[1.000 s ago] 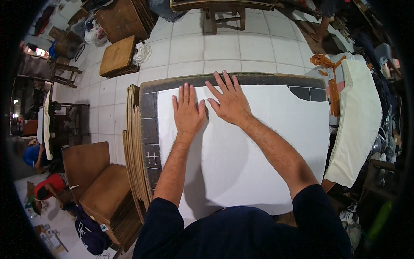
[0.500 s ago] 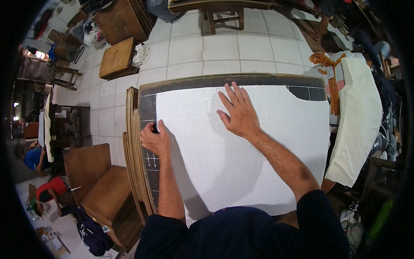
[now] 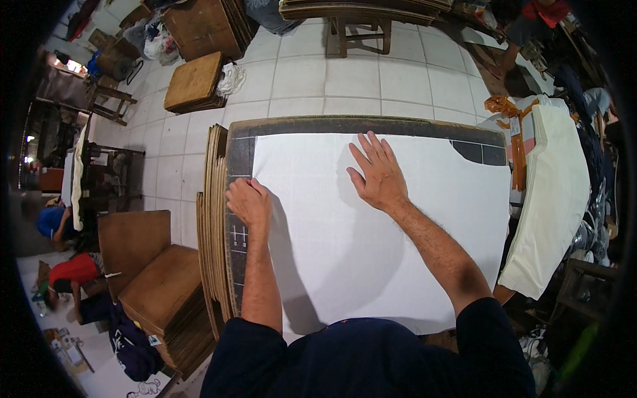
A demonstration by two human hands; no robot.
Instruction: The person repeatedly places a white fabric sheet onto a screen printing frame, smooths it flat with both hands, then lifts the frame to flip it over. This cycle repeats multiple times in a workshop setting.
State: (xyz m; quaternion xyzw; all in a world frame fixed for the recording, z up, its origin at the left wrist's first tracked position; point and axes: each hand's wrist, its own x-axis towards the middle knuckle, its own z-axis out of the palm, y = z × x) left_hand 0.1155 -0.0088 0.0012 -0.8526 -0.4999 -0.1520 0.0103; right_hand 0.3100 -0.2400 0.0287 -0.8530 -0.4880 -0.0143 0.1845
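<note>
A white piece of cloth (image 3: 318, 265) lies flat over a dark board (image 3: 391, 125) in front of me, its far right corner cut in a curve. My left hand (image 3: 249, 201) is at the left edge of the cloth, thumb and fingers drawn together on that edge; the fingertips are partly hidden. Farther right, near the cloth's far edge, my right hand (image 3: 382, 178) rests flat with its fingers stretched out and thumb apart. White lines and small marks show on the board's bare left margin.
Thin brown boards (image 3: 213, 219) stand against the left side. Left of them is a stack of brown boards (image 3: 166, 292). Folded cream cloth (image 3: 551, 199) lies to the right, beside an orange-taped bundle (image 3: 514, 132). A person in red (image 3: 74, 268) bends down at the far left.
My left thumb has come down against the fingers at the cloth's left edge. My right hand stays flat on the cloth. The whole view has shifted slightly.
</note>
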